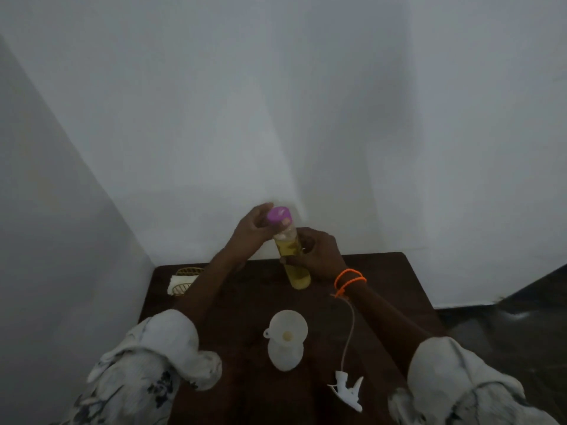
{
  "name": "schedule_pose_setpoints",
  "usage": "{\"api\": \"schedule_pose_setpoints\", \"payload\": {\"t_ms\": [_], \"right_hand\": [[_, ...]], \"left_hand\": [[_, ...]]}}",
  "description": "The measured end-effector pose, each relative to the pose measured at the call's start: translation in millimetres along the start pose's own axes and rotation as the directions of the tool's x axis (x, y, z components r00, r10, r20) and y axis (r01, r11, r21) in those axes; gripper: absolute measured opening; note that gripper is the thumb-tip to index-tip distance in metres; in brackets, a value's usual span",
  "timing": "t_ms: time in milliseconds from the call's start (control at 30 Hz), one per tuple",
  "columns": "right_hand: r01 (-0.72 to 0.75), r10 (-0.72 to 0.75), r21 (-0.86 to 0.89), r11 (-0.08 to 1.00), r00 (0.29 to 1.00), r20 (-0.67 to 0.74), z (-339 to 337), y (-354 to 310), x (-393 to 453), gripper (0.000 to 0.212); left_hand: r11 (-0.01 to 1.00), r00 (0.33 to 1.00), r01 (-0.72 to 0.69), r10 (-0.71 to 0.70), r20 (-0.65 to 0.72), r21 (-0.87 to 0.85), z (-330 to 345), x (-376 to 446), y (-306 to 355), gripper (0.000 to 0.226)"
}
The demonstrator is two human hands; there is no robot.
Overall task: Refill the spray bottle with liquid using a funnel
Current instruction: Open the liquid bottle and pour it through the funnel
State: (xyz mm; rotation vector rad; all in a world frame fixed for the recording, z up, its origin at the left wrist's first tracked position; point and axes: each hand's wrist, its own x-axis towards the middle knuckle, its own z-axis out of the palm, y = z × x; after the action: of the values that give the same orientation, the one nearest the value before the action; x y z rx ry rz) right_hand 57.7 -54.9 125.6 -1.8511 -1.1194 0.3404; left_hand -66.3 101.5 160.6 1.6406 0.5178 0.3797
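Spray bottle, translucent white with a funnel seated in its neck, stands near the middle of the dark surface, its removed trigger head lying toward the near right edge. Above the far edge, the right hand has its grip wrapped around a yellow-liquid bottle, while the left hand pinches its purple cap.

left hand grips the purple cap of a clear bottle w/ yellow liquid, held above the dark table; right hand holds its body. white funnel sits in the spray bottle. spray head w/ tube lies just beside, to the right.
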Motion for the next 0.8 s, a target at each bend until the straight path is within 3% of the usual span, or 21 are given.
{"api": "schedule_pose_setpoints", "payload": {"t_ms": [67,167,300,400,500,567,633,733,800], "right_hand": [[-0.009,0.008,0.031,0.999,1.0,0.016,-8.4,-6.3,-2.9,0.058],[-0.035,0.03,0.088,0.995,0.998,0.056,-22.7,-15.0,-7.4,0.052],[-0.01,0.008,0.045,0.999,1.0,0.026,-28.1,-25.5,-10.7,0.05],[-0.014,0.013,-0.005,1.0,1.0,-0.024,-26.6,-29.5,-12.2,0.056],[-0.021,0.019,-0.047,0.999,0.999,-0.034,-27.0,-30.2,-15.9,0.061],[-0.016,0.015,-0.043,0.999,1.0,-0.024,-28.7,-30.1,-18.7,0.064],[0.0,0.0,-0.048,0.999,1.0,-0.011,-31.0,-30.7,-21.4,0.064],[-0.009,0.009,-0.024,1.0,1.0,-0.006,-33.1,-31.9,-24.3,0.059],[-0.017,0.017,-0.013,1.0,1.0,-0.003,-33.2,-32.3,-25.2,0.058]], "left_hand": [[0.995,0.991,-0.033,0.045,0.123,-0.091,-4.7,-2.1,13.7,0.053],[0.991,0.971,-0.115,0.127,0.202,-0.071,-8.2,-6.7,29.0,0.042],[0.987,0.987,-0.158,0.159,-0.01,0.025,4.8,-13.6,44.2,0.037],[0.99,0.972,-0.128,0.136,-0.192,0.055,18.1,-19.7,51.7,0.047],[0.973,0.947,-0.113,0.166,-0.275,0.2,28.3,-25.4,59.4,0.058],[0.965,0.96,-0.125,0.177,-0.219,0.232,29.8,-25.1,61.6,0.065],[0.989,0.992,-0.115,0.12,-0.049,0.091,24.6,-22.4,63.9,0.07],[0.99,0.969,-0.107,0.125,0.215,-0.093,10.3,-19.1,61.2,0.05],[0.985,0.966,-0.153,0.166,0.2,-0.077,6.2,-19.4,59.0,0.046]]}}
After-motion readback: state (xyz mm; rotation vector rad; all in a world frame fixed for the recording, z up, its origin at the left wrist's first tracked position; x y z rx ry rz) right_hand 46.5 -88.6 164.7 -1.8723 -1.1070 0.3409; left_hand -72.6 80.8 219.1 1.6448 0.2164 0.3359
